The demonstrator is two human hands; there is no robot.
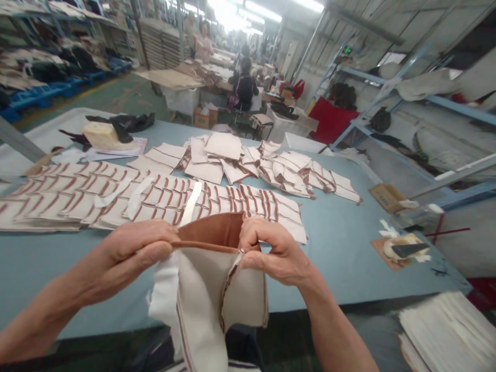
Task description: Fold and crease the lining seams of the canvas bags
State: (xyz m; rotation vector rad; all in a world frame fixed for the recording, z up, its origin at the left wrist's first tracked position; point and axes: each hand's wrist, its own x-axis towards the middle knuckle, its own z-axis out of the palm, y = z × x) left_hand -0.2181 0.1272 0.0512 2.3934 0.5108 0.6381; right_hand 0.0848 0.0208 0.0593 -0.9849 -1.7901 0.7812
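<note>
Nearest: one cloth bag, cream with brown lining, pinched open at its rim by left hand and right hand, above near table edge. Beyond: overlapping striped cloth pieces, uncounted; farther, heaped cream pieces. No legible writing.

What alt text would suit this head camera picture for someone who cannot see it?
Two bare hands, left hand and right hand, pinch a cream fabric piece with brown lining above a blue table, where rows of brown-trimmed fabric pieces lie overlapped.
</note>
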